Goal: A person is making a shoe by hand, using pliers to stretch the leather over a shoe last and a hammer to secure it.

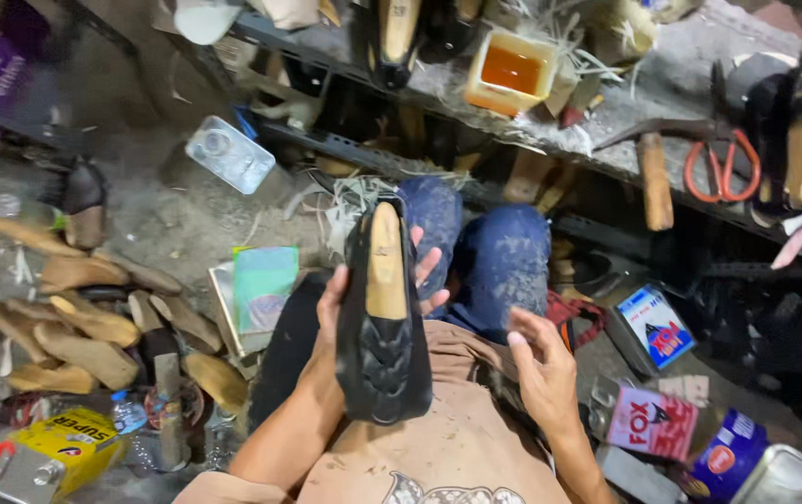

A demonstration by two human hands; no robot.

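Here the left hand [340,308] cradles a black woven shoe [382,327] (a tan wooden last fills it) upright over the lap, fingers closed around it. The right hand [543,369] hovers open and empty beside it; judging by this, inspection is under way, and turning the shoe needs a firm hold.

Black woven shoe [384,345], tan last [385,263]; orange-handled scissors [720,168]; yellow can [56,450]; mottled blue trousers [502,257].

My left hand [350,299] raised before chest, palm toward me, fingers [429,266] spread and curled around held object, forearm bare, angled up from lower left. My right hand [541,364] lower, above lap, empty, fingers loosely bent, thumb out, wrist slightly flexed, forearm running to lower right.
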